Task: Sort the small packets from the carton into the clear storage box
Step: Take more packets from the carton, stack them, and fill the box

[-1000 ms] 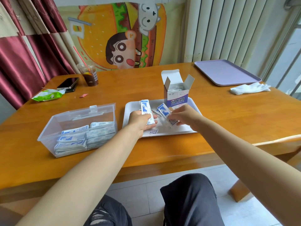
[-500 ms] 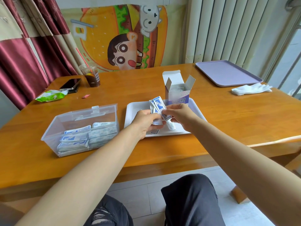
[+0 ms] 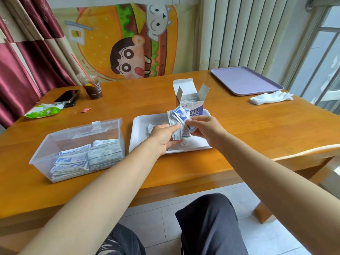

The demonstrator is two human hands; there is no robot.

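Holding a fan of packets (image 3: 180, 116) above the tray (image 3: 141, 129), left hand (image 3: 161, 137) gripping its lower end, right hand (image 3: 206, 127) pinching its right side, carton (image 3: 196, 107) standing open at the tray's far edge, box (image 3: 60, 142) sitting left of the tray, holding stacks (image 3: 86, 159) of more.

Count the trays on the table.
2. A white tray lies at the centre under the open carton; a purple tray lies at the table's far right corner.

Bright, even daylight is admitted through the window (image 3: 325, 57) at the right, where the panes are washed out. A soft sheen is carried by the glossy surface (image 3: 242, 126). Shadows are faint. Straight lines are bowed near the edges.
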